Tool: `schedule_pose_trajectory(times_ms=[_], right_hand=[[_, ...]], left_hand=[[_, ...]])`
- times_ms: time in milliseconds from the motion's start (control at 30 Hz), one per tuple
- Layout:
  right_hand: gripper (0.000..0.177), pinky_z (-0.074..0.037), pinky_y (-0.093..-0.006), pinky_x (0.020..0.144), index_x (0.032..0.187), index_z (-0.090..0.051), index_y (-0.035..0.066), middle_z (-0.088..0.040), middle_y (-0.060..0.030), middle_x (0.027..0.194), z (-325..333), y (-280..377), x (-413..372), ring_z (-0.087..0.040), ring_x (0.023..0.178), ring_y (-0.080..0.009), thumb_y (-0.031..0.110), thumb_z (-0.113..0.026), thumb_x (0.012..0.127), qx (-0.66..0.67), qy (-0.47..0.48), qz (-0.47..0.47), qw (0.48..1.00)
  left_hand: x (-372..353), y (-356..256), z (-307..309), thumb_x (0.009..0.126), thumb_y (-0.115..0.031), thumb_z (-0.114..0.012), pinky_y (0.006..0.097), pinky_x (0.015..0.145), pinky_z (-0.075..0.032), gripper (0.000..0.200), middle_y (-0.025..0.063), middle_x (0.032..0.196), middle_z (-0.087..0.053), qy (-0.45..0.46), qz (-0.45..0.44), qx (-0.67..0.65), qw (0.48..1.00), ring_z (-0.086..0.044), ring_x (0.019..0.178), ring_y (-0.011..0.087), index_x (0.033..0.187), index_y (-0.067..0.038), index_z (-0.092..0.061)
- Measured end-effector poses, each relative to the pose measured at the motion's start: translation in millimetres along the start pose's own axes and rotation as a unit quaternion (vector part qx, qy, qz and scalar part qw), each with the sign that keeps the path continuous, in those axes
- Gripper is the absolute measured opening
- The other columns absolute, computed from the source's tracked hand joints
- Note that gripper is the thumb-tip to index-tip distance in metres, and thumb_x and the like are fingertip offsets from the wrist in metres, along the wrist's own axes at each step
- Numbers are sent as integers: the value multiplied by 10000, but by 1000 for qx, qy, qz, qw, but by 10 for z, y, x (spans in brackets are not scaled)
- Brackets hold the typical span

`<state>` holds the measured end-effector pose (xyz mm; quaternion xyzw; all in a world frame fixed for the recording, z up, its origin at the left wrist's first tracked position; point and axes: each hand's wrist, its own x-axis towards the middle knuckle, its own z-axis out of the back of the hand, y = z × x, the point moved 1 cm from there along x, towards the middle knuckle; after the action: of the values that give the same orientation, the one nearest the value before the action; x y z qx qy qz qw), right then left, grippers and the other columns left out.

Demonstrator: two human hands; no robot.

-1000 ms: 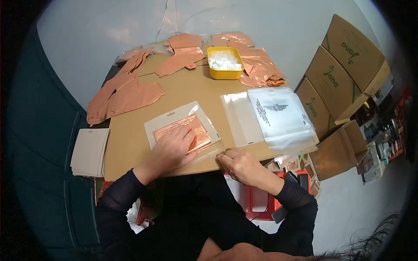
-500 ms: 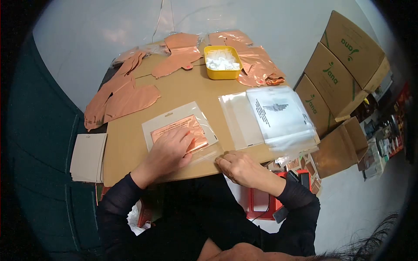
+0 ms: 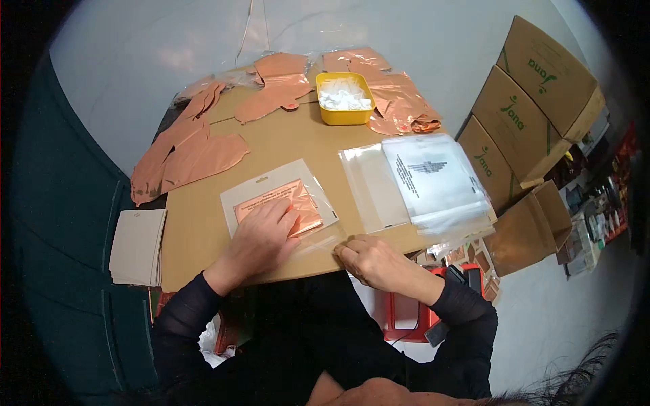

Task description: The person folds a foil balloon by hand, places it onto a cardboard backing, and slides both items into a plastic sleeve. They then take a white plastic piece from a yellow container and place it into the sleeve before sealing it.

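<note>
My left hand (image 3: pixel 264 233) lies flat with its fingers spread on a folded copper foil piece (image 3: pixel 308 211), which has printed text. The foil rests on a grey card (image 3: pixel 281 177) with a hanger slot, inside a clear plastic bag (image 3: pixel 325 193). At the table's front edge, my right hand (image 3: pixel 365 259) has its fingers pinched at the lower corner of that bag's clear flap. To the right is a stack of clear bags (image 3: pixel 440 179) with black print.
Copper foil shapes (image 3: pixel 189 159) lie along the left and back of the table (image 3: pixel 196 237). A yellow tub (image 3: pixel 345 116) holds white items. Grey cards (image 3: pixel 137 245) are stacked at left. Cardboard boxes (image 3: pixel 518 115) stand at right, above a red stool (image 3: pixel 399 328).
</note>
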<state>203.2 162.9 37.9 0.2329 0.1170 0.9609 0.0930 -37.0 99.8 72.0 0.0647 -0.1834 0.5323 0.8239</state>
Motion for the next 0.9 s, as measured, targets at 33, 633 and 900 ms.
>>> schedule_pose_trajectory(times_ms=[33, 633, 900], right_hand=[[197, -511, -416, 664, 953, -595, -52, -583, -158, 747, -1, 0, 0, -624, 733, -334, 18, -642, 776, 1, -1, 0, 1000], [113, -506, -418, 691, 841, -562, -11, -592, -156, 746, 11, 43, 8, -629, 755, -332, 52, -610, 760, 2, -26, -11, 1000], [123, -488, -421, 625, 880, -582, -7, -568, -153, 703, 45, 68, -111, -607, 692, -330, 29, -645, 781, 2, -69, -86, 994]], left_hand=[[2, -5, 12, 747, -207, -714, 427, 917, -451, 414, 168, 1160, -585, 3, 1, 1, 1000, -585, 1077, 329, 1096, -27, -582], [205, 26, -13, 785, -297, -727, 452, 1146, -298, 714, 278, 1407, -428, 32, -79, 27, 996, -383, 1349, 410, 1310, 98, -447], [178, 199, -284, 837, -271, -662, 468, 1167, -245, 731, 297, 1462, -348, 61, -70, -30, 995, -303, 1397, 434, 1390, 103, -364]])
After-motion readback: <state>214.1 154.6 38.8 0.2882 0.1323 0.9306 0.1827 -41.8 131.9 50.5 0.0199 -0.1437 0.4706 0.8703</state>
